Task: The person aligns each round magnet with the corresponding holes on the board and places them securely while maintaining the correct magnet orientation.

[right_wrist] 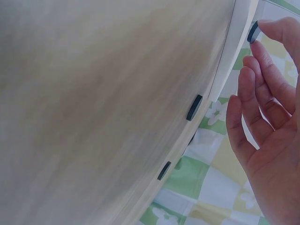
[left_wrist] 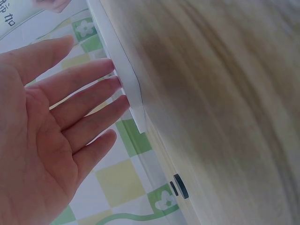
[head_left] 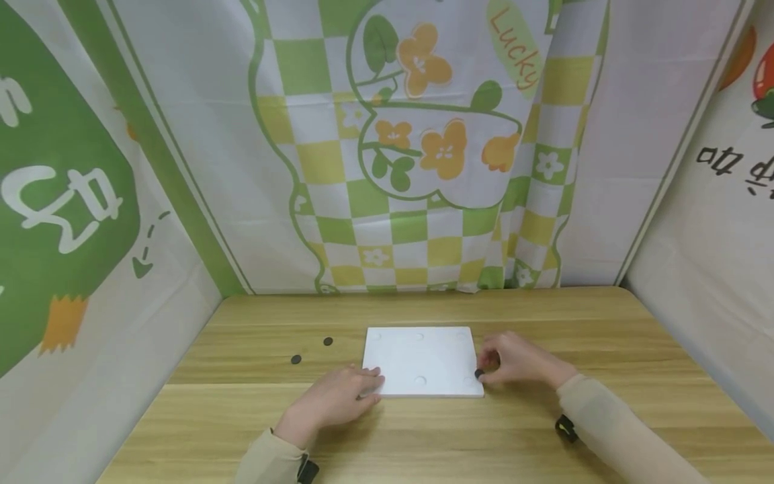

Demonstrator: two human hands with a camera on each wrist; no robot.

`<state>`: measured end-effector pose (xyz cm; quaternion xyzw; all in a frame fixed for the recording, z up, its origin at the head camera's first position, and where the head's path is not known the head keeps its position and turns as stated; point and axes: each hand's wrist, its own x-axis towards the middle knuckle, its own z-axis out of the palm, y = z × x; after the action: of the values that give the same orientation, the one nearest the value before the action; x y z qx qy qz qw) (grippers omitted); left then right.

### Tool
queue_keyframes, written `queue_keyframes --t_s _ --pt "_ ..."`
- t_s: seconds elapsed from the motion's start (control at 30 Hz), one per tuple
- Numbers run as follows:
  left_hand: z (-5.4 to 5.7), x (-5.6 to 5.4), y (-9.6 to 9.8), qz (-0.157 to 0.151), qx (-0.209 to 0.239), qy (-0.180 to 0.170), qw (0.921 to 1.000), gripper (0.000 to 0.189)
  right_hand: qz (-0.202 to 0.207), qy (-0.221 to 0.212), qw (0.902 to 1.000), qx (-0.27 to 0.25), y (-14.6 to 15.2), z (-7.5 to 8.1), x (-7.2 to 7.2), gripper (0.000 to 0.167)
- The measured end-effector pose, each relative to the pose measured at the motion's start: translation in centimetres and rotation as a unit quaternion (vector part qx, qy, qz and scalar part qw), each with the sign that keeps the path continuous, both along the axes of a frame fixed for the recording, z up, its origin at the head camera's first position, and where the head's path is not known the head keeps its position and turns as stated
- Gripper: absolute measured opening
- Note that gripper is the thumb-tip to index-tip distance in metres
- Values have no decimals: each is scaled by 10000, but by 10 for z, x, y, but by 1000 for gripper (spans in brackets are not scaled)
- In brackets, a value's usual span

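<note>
A flat white rectangular board with several faint round marks lies on the wooden table. My left hand rests its fingertips on the board's lower left corner. Nearly straight fingers touch that edge in the left wrist view. Between thumb and index finger, my right hand pinches a small black disc at the board's right edge. Two more black discs, one nearer and one farther, lie left of the board.
Beyond the board's right side, the right wrist view shows other dark discs on the wooden table. A patterned curtain hangs behind the table's far edge. Printed cloth walls stand at the left and right.
</note>
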<state>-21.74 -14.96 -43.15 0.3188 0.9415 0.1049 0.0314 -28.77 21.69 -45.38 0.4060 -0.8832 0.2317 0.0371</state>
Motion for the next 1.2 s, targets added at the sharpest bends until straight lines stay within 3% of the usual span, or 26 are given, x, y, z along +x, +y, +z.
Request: queue_keyframes --t_s 0.5,0.83,1.2 --pt "1 1 0 11 -5 -48 10000 42 -34 -387 9991 143 -11 3 3 14" --pt "1 0 0 1 -8 -32 10000 42 101 -341 9992 177 -17 4 2 14" --pt "0 -1 -1 3 6 -12 10000 42 393 -6 9992 32 -21 1 1 13"
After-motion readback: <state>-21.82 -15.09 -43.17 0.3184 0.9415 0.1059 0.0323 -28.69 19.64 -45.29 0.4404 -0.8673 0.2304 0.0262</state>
